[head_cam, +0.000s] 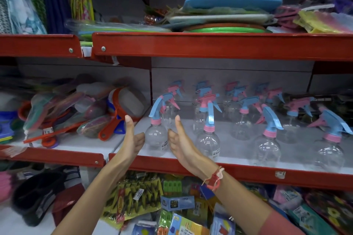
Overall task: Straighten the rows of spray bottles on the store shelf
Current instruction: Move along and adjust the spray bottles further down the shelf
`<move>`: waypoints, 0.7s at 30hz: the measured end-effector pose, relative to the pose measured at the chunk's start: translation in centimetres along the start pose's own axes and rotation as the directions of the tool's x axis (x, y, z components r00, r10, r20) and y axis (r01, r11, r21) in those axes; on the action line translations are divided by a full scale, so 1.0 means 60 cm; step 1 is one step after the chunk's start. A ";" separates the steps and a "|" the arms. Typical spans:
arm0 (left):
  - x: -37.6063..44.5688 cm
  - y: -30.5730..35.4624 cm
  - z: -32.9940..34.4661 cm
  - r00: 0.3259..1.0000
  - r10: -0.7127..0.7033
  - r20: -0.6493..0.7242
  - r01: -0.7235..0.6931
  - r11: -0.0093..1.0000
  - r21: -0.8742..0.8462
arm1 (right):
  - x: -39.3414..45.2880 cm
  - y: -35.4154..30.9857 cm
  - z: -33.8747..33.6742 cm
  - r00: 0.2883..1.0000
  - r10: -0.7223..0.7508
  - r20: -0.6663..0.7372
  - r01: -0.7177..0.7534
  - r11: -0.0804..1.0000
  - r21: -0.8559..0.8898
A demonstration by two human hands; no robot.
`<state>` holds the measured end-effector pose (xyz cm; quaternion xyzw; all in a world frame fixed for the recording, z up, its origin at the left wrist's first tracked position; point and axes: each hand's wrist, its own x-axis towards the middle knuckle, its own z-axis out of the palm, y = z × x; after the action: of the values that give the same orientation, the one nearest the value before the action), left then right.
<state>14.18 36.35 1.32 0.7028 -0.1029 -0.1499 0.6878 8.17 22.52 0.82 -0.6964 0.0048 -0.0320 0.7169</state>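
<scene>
Left hand (133, 139): grip apart, beside bottle (156, 139)
Right hand (180, 145): grip apart, bottle's other side
Shelf (248, 172): bottles upright

Red-handled strainers (122, 112), stacked sponges (233, 4)

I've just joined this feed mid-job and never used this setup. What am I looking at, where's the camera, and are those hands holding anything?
There is no machine here: a person works bare-handed, and the single picture comes from a camera worn on their head, looking forward and down. The left hand and right hand are both open, palms facing each other on either side of the front-left spray bottle; neither has closed on it. The bottle stands on a red-edged shelf among more clear spray bottles with pink and blue triggers, in loose rows. Strainers lie heaped to the left.
</scene>
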 end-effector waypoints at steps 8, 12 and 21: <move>-0.021 -0.019 -0.011 0.997 0.012 0.071 -0.017 0.997 0.071 | -0.027 0.022 -0.006 1.000 0.020 0.022 -0.020 1.000 -0.003; -0.025 -0.028 -0.015 0.999 0.046 0.020 -0.047 0.998 0.036 | -0.003 0.016 -0.010 0.993 -0.003 -0.119 -0.003 0.999 -0.052; -0.047 -0.032 -0.007 0.999 0.004 0.048 0.000 0.996 -0.086 | 0.057 0.008 0.011 0.988 0.071 -0.135 -0.063 0.996 0.061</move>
<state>11.59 37.80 -0.43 0.6687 -0.1134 -0.1703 0.7148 11.62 22.99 0.51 -0.6715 0.0763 -0.0556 0.7350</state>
